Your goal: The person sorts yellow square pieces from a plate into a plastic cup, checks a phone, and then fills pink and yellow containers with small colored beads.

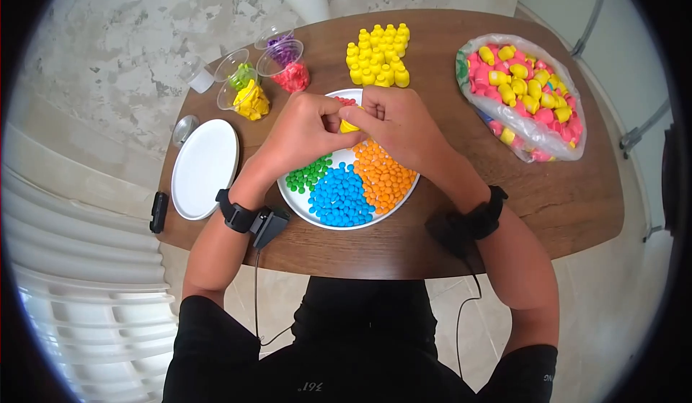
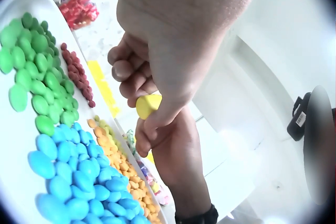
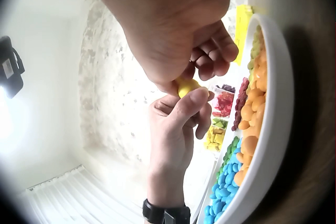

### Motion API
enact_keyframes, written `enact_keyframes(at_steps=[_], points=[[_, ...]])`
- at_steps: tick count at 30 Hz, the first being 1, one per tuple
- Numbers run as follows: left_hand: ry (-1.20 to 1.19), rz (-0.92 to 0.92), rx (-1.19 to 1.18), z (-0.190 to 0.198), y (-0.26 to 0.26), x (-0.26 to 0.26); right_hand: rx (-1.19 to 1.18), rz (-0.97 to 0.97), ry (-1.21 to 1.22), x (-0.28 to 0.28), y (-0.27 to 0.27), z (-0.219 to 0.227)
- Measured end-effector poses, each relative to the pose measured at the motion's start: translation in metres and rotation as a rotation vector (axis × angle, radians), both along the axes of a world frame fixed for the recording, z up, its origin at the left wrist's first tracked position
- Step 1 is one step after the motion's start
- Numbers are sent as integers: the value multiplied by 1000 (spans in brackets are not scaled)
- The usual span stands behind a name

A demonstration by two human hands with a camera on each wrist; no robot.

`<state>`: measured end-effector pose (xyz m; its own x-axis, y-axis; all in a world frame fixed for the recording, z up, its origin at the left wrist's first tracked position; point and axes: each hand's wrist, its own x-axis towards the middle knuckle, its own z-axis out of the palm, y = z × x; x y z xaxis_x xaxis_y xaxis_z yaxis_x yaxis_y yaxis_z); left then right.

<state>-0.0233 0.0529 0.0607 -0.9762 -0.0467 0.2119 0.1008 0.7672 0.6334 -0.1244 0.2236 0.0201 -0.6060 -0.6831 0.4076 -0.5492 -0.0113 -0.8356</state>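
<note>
Both hands meet over the far part of a round white plate (image 1: 291,200). Between them is a small yellow bottle (image 1: 349,125), partly covered by fingers. My left hand (image 1: 306,125) pinches one end with thumb and fingers. On the other end, the right hand (image 1: 404,122) grips with its thumb laid along it. The right wrist view shows the yellow bottle (image 3: 187,87) held above the plate's level. Below the hands lie sorted button-shaped candies: green (image 1: 308,176), blue (image 1: 340,197), orange (image 1: 383,176) and red (image 1: 346,102).
Several yellow bottles (image 1: 378,55) stand in a group behind the plate. A plastic bag (image 1: 522,100) of pink and yellow pieces sits at right. Clear cups hold yellow (image 1: 252,102), green, red (image 1: 293,77) and purple pieces at left, near a white oval plate (image 1: 206,169).
</note>
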Motion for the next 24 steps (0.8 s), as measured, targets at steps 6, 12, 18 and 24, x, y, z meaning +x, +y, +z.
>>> enact_keyframes(at_steps=[6, 12, 18, 24], points=[[106, -20, -12, -2, -2, -1, 9, 54, 4, 1, 2, 9], [228, 13, -29, -10, -3, 12, 68, 82, 95, 8, -3, 16], [172, -50, 83, -5, 1, 16, 95, 205, -7, 11, 0, 28], [84, -38, 334, -7, 2, 16, 75, 163, 22, 12, -3, 31]])
